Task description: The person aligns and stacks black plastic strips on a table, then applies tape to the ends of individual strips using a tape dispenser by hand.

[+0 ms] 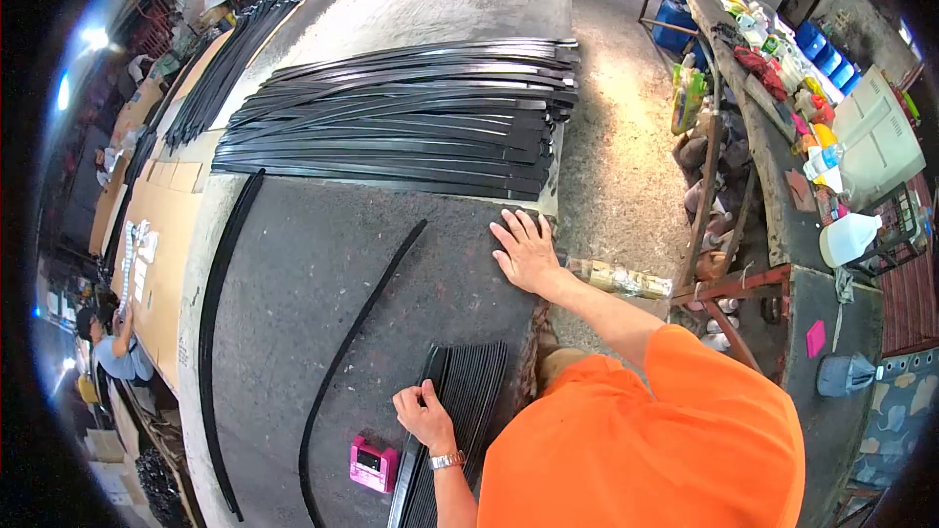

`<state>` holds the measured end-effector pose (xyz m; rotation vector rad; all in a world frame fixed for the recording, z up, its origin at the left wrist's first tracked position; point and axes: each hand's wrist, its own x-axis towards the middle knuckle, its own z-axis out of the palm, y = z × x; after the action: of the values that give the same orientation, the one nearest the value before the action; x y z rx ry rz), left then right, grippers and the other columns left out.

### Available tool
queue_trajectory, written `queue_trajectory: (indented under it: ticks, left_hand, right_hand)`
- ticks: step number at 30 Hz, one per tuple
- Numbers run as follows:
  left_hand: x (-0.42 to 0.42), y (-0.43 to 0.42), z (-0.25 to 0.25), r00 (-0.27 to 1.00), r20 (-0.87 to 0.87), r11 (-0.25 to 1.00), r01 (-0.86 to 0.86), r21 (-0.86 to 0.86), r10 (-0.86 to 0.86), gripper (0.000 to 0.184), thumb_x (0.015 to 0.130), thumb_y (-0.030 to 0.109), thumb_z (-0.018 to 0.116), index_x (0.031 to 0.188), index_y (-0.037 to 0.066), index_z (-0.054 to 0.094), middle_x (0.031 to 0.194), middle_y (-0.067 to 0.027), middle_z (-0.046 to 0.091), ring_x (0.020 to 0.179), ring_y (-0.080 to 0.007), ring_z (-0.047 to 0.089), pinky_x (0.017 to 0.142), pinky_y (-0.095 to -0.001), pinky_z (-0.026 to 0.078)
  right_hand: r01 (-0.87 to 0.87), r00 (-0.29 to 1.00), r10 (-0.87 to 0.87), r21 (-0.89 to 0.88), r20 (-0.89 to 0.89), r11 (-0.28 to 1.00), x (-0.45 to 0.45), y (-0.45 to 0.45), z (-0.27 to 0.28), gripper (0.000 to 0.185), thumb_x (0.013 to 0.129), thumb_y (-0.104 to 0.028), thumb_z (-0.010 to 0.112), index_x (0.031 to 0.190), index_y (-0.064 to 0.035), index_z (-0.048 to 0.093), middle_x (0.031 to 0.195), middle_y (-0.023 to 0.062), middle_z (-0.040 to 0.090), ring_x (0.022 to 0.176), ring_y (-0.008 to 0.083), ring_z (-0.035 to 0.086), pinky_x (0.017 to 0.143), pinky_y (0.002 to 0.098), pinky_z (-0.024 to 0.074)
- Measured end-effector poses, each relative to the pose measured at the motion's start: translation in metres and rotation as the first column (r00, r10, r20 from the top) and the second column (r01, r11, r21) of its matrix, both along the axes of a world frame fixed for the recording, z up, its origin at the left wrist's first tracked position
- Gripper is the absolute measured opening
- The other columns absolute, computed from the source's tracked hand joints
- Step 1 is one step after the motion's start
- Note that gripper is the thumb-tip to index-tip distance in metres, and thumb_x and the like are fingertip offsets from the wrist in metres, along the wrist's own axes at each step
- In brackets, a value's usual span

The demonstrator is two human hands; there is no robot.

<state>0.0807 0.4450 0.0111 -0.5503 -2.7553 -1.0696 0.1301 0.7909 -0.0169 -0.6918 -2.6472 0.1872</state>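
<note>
My left hand (pixel 425 418), with a metal watch on the wrist, has its fingers curled and pinched over a black strip at the left side of a bundle of black strips (pixel 476 381). A pink device (pixel 374 464) with a dark top lies just left of it. My right hand (pixel 525 252) rests flat on the dark tabletop (pixel 391 303) near its right edge, fingers spread. One curved black strip (pixel 344 347) lies left of my hands, and a longer one (pixel 217 293) runs along the table's left side.
A wide pile of black strips (pixel 391 117) lies across the table beyond my hands. More strips (pixel 230 64) are at the upper left. On the right, a cluttered wooden bench (pixel 748 117) holds bottles and a white jug (pixel 849 240). Another person (pixel 122 357) is at far left.
</note>
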Motion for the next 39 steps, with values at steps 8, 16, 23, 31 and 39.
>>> queue_trajectory:
  ticks: [8, 16, 23, 31, 39]
  left_hand:
    - [-0.013, -0.008, -0.023, 0.977, 0.166, 0.990, -0.140, 0.022, 0.134, 0.034, 0.101, 0.025, 0.064, 0.082, 0.000, 0.050, 0.075, -0.0100, 0.050, 0.070, -0.0263, 0.048, 0.068, -0.0414, 0.042]
    - [-0.023, 0.001, -0.022, 0.943, 0.203, 0.964, -0.265, -0.030, 0.265, 0.033, 0.098, 0.026, 0.069, 0.082, 0.002, 0.055, 0.068, -0.0047, 0.051, 0.064, -0.0169, 0.046, 0.061, -0.0357, 0.041]
    - [-0.034, 0.028, -0.002, 0.922, 0.213, 0.945, -0.304, -0.119, 0.324, 0.028, 0.094, 0.023, 0.073, 0.081, 0.000, 0.062, 0.067, -0.0062, 0.058, 0.062, -0.0152, 0.051, 0.061, -0.0334, 0.044]
    - [-0.012, 0.137, 0.037, 0.992, 0.006, 0.992, -0.125, -0.022, 0.125, 0.013, 0.087, 0.013, 0.074, 0.086, 0.003, 0.066, 0.088, -0.0135, 0.065, 0.083, -0.0312, 0.063, 0.075, -0.0410, 0.050]
    - [0.017, 0.227, 0.031, 0.925, 0.299, 0.972, 0.211, 0.103, -0.232, 0.016, 0.088, 0.019, 0.076, 0.088, 0.006, 0.068, 0.087, -0.0127, 0.067, 0.081, -0.0334, 0.067, 0.070, -0.0420, 0.053]
  right_hand:
    - [-0.237, 0.970, 0.243, -0.145, 0.025, 0.961, 0.007, 0.060, 0.023, 0.049, 0.089, -0.034, 0.069, 0.134, -0.0155, 0.062, 0.138, 0.0108, 0.058, 0.129, 0.0318, 0.051, 0.112, 0.0671, 0.0273]
    - [-0.118, 0.986, 0.081, -0.255, -0.149, 0.960, -0.038, 0.210, 0.017, 0.035, 0.089, -0.025, 0.069, 0.121, -0.0122, 0.068, 0.114, 0.0104, 0.069, 0.111, 0.0318, 0.063, 0.100, 0.0505, 0.0464]
    - [-0.097, 0.995, 0.100, -0.230, 0.001, 0.968, -0.101, 0.284, 0.010, 0.032, 0.087, -0.024, 0.072, 0.116, -0.0100, 0.070, 0.108, 0.0118, 0.070, 0.107, 0.0337, 0.065, 0.087, 0.0506, 0.0526]
    - [-0.090, 0.994, 0.083, -0.119, -0.069, 0.989, -0.140, 0.302, 0.002, 0.047, 0.084, -0.026, 0.077, 0.128, -0.0144, 0.065, 0.130, 0.0078, 0.059, 0.125, 0.0316, 0.053, 0.097, 0.0511, 0.0457]
    - [-0.098, 0.995, 0.097, -0.044, -0.021, 0.994, -0.140, 0.306, -0.008, 0.036, 0.082, -0.024, 0.078, 0.115, -0.0133, 0.066, 0.120, 0.0075, 0.059, 0.116, 0.0311, 0.056, 0.091, 0.0528, 0.0447]
